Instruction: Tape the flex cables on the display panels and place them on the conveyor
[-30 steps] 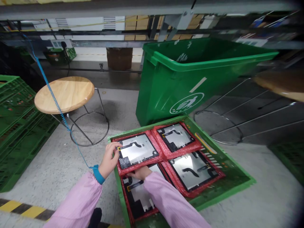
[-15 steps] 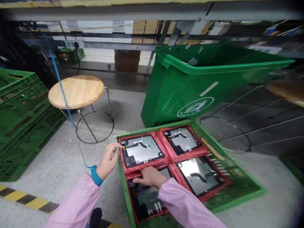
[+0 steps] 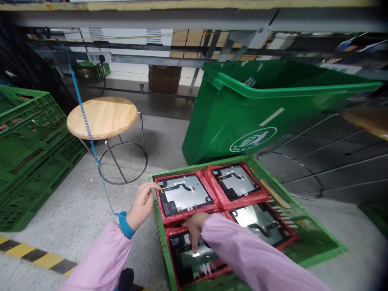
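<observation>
Display panels with silver backs and black borders lie on red bubble wrap in a green crate (image 3: 312, 242). My left hand (image 3: 142, 204), wearing a teal wrist strap (image 3: 126, 224), reaches over the crate's left rim. Its outstretched fingertips touch the left edge of the far-left display panel (image 3: 186, 196), near a yellow-edged connector. Over the near-left display panel (image 3: 189, 264) is my right hand (image 3: 197, 226). Its thumb points down onto the panel's back, apart from the fingers, which are at the red bubble wrap (image 3: 174, 220) and partly hidden. Neither hand visibly grips anything.
A large green bin (image 3: 218, 117) stands right behind the crate. A round wooden stool (image 3: 103, 119) is at left, crossed by a blue coiled cord (image 3: 86, 125) that runs to my wrist strap. Stacked green crates (image 3: 33, 161) stand far left. A bench edge (image 3: 151, 18) spans the top.
My right hand has turned, its thumb now pointing down on the near-left panel and its fingers at the wrap. My left hand stays at the far-left panel's edge. The view has shifted slightly.
</observation>
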A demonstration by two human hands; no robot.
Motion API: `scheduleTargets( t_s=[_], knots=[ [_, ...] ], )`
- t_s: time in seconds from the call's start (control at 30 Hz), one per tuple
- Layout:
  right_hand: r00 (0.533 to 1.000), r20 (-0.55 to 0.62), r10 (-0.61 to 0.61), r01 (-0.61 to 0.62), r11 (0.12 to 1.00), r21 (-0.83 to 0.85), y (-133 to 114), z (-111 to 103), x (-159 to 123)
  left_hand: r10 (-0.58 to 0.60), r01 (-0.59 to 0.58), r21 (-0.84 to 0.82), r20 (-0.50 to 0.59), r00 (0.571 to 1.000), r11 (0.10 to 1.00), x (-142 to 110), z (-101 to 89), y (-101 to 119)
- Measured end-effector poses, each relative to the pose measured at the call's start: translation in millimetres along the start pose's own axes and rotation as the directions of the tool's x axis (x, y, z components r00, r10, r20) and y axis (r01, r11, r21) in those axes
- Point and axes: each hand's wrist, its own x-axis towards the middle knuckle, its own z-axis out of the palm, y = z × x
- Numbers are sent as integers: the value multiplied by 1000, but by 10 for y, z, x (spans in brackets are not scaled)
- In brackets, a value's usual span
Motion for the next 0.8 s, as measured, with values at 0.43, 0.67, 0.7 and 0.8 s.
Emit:
scheduleTargets(
  t_s=[0.43,0.67,0.7,0.8],
  knots=[
    [874,466,-137,203,975,-94,-104,-399,-492,-153,176,-230,115,981,957,-73,53,-64],
    [904,412,-111,86,993,78,-93,-1123,-718,-259,448,-468,414,873,762,-150,406,-152],
    [913,392,-112,83,992,91,-86,-1248,-782,-248,485,-502,467,849,716,-159,446,-137],
    [935,315,-165,111,977,185,-69,-1611,-981,-159,553,-594,584,796,585,-162,524,-24]
  ],
)
